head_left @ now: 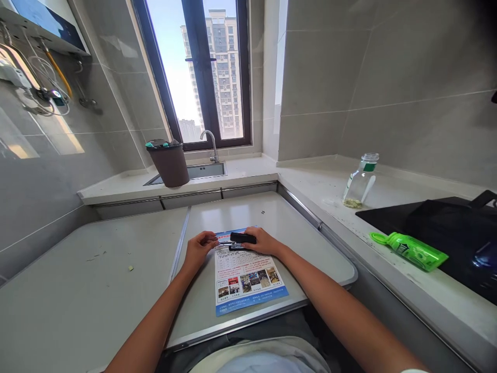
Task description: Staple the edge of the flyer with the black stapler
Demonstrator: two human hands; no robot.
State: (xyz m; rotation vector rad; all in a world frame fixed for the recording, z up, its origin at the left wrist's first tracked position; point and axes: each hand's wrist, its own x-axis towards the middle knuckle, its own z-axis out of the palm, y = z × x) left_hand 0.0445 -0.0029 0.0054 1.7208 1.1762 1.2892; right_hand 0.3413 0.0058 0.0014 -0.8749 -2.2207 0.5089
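A black stapler [243, 239] lies over the upper part of a printed flyer [248, 298] on the folding table. Wrapped around its right end is my right hand [263, 242], closed on the black body. From the stapler's left end sticks out a thin metal part [223, 243], which looks like its staple rail. My left hand [201, 247] pinches the far end of that rail, fingers together. Whether staples are in the rail is too small to tell. The flyer has blue borders, red and black print and a row of small photos.
Tiny dark bits [263, 212], perhaps staples, lie on the table [128, 290] behind the flyer. On the right counter stand a glass bottle [355, 184] and a lying green bottle [417, 251]. A brown bin [170, 165] sits at the sink [205, 170].
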